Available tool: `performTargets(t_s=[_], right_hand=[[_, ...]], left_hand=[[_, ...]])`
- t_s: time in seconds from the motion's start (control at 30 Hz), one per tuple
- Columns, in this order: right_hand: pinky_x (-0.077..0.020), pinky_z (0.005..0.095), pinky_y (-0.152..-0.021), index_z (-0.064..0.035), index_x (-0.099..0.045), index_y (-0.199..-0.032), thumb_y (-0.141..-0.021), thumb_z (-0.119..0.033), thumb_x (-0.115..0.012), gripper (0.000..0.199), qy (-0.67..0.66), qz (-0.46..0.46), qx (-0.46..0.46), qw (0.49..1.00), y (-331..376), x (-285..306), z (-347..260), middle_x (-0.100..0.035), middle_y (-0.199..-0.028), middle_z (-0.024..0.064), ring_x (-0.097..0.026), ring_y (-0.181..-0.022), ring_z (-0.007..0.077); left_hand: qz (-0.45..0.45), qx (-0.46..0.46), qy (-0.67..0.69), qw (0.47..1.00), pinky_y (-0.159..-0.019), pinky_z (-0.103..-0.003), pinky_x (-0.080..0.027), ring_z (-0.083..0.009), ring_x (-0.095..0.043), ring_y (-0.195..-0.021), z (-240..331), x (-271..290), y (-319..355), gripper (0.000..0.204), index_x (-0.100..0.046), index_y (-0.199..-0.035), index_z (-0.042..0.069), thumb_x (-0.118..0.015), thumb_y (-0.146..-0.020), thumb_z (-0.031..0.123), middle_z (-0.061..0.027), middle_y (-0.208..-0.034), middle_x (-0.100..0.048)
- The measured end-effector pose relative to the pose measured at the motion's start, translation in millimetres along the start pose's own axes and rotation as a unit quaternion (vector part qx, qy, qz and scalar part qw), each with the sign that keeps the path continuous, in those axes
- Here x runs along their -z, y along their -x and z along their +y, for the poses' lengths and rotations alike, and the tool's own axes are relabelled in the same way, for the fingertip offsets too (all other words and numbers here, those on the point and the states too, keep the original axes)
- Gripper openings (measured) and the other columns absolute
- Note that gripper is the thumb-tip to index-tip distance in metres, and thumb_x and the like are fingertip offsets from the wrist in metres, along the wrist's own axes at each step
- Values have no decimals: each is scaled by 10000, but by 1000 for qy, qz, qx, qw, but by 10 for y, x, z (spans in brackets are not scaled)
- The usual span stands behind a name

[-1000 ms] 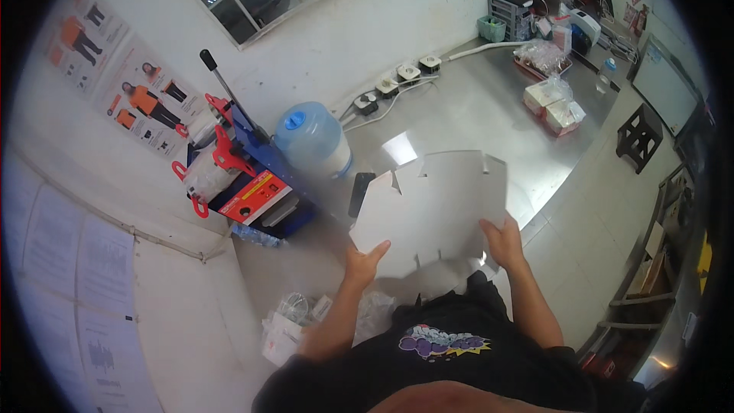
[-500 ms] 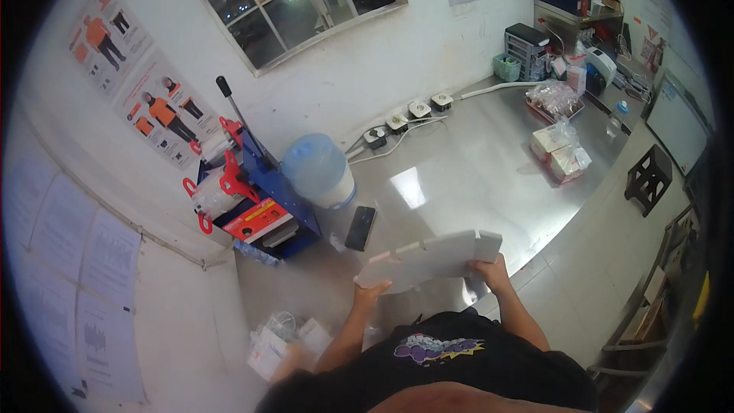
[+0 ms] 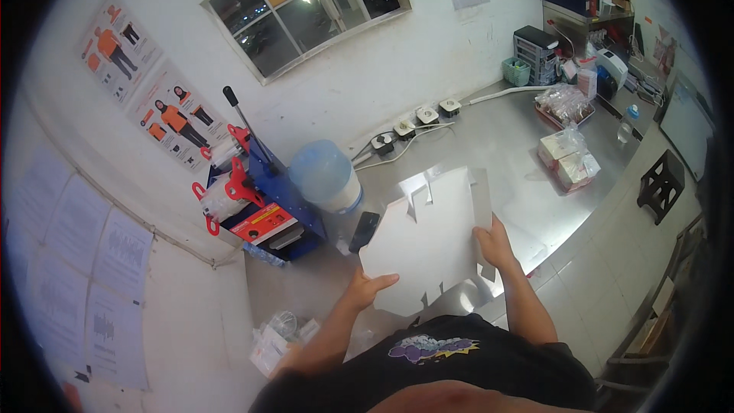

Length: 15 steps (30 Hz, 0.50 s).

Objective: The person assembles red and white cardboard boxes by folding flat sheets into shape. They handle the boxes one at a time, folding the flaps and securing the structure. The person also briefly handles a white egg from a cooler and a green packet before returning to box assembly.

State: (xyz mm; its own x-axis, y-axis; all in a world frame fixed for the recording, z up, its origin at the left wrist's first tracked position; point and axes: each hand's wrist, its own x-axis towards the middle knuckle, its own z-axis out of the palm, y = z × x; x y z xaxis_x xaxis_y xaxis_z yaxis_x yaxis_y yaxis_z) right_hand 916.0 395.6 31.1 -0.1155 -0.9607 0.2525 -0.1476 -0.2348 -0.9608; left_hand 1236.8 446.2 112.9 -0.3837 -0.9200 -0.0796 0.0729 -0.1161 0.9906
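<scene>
Between my hands is a flat white die-cut cardboard sheet (image 3: 428, 248), with notched edges and a flap along its right side. My left hand (image 3: 367, 289) grips its lower left edge, thumb lying on the white face. The right side is held by my right hand (image 3: 493, 245), at the flap. Above the steel table (image 3: 428, 149) the sheet is tilted, its broad face toward me. Partly covered by its left edge, a dark phone (image 3: 365, 231) lies on the table.
A blue and red sealing machine (image 3: 267, 218) with a lever stands at the left, beside a clear plastic tub (image 3: 325, 176). Power sockets (image 3: 405, 130) line the wall. Wrapped boxes (image 3: 569, 160) and a tray of plastic packets (image 3: 564, 105) sit far right. White packages (image 3: 271, 348) lie near left.
The cardboard sheet has swung up from a nearly edge-on position, so its broad white face now shows. My right hand has risen with it, and the sheet now overlaps the phone.
</scene>
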Motion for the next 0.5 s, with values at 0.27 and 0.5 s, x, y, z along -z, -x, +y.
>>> performTargets(t_s=[0.27,0.5], right_hand=[[-502,397,-869,-27,-397,-1330,-1006,-204,-463,375,-20,-14,-86,996,-73,-471,-431,-636,-1120,216,-638,-1011,301],[-469,359,-950,19,-513,-1293,-1030,-422,-414,523,-368,-65,-278,885,120,-586,-143,-619,-1202,149,-596,-1104,213]], left_hand=[[-110,-31,-2,993,-911,-342,-490,-177,-618,-1045,210,-716,-144,456,-560,-1270,11,-689,-833,24,-77,-1146,-649],[-37,5,198,980,-843,-374,-546,-249,-661,-1003,201,-598,-230,456,-530,-1280,-24,-605,-830,-27,-150,-1139,-643]])
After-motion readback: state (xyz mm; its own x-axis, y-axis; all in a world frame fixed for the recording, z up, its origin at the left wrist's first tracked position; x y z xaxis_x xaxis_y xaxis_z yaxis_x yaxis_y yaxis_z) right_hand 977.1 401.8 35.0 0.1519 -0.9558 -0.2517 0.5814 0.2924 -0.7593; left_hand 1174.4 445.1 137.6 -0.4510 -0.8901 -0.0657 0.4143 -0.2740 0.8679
